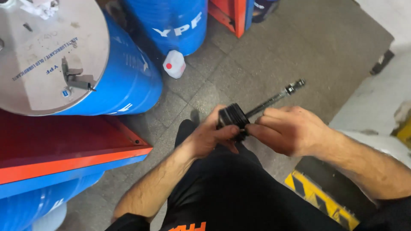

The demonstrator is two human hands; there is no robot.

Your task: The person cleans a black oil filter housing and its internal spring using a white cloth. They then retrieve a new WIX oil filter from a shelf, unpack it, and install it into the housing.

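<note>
A black ribbed round cap (pixel 231 115) with a long thin dark stem (pixel 278 96) sticking out to the upper right is held in front of me. My left hand (pixel 208 139) grips the cap from below and the left, thumb across its side. My right hand (pixel 291 129) closes on the cap's right side, fingertips on its rim, with the stem passing above the knuckles. The stem ends in a small metal tip (pixel 296 87). My black trousers (pixel 231 188) are under both hands.
A blue drum with a grey lid (pixel 51 55) stands at the left, another blue drum (pixel 171 21) behind it. A small white jug with a red cap (pixel 174 64) sits on the grey tiled floor. A red and blue ledge (pixel 64 158) lies at the left. Yellow-black striped edging (pixel 321 201) is at the lower right.
</note>
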